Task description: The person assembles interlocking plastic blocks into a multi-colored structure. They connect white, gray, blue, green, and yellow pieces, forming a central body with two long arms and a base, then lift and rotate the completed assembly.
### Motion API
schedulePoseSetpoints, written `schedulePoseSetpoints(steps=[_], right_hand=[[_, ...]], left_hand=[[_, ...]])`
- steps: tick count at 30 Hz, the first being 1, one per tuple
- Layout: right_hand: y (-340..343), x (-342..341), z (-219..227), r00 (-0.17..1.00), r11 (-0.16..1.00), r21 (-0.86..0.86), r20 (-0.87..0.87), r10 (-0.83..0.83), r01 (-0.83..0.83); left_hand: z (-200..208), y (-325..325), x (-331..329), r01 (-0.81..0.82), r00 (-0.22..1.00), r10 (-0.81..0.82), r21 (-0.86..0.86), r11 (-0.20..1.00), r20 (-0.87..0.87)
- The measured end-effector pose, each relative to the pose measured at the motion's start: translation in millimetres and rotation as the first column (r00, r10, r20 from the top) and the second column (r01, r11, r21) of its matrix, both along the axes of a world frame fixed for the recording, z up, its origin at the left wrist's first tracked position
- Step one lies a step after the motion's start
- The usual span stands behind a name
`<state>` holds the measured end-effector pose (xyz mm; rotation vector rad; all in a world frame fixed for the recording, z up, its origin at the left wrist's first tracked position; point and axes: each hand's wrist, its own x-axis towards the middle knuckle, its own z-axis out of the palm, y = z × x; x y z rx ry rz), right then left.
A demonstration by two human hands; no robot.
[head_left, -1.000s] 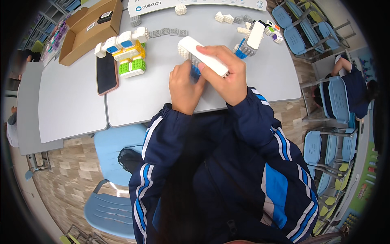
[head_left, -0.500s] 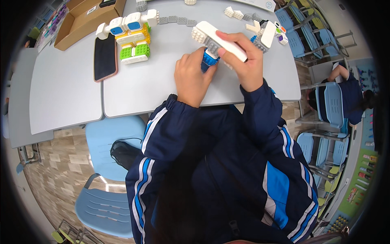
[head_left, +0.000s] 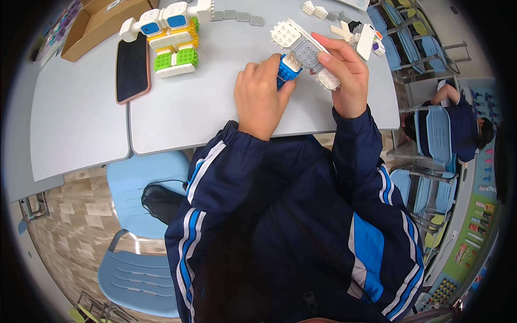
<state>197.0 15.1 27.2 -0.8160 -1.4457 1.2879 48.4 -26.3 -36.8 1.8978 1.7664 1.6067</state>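
Over the table's front part, my left hand is closed around a blue block with a white top. My right hand grips a long white and grey studded block piece, its grey studded middle and round white studded ends turned toward me. The grey part is right beside the blue block; I cannot tell whether they are joined. To the left stands a built figure of white, yellow and green blocks with two blue panels.
A phone lies left of the figure, near an open cardboard box. Grey plates and white blocks lie at the back. More blocks are at the right. Blue chairs and a seated person are beyond.
My right hand has turned the white and grey piece, bringing its studded side into view, and moved slightly right. The blue block now shows more beside my left fingers.
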Motion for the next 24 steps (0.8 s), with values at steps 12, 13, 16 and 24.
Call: schedulePoseSetpoints(steps=[12,13,16,24], right_hand=[[-7,-11,9,0.978,0.97,0.239,0.188,-0.095,0.048],[-6,-11,8,0.979,0.969,0.24,0.178,-0.099,0.054],[-7,-12,10,0.967,0.969,0.242,0.233,-0.103,0.045],[-7,-10,13,0.943,0.959,0.282,0.319,-0.096,0.002]], left_hand=[[-1,1,0,-0.003,1.0,0.003,0.001,1.0,-0.017],[-1,1,0,0.0,1.0,0.0,0.0,1.0,-0.014],[1,1,0,-0.003,1.0,0.002,-0.016,1.0,-0.019],[2,2,2,0.004,1.0,-0.004,-0.038,0.999,0.013]])
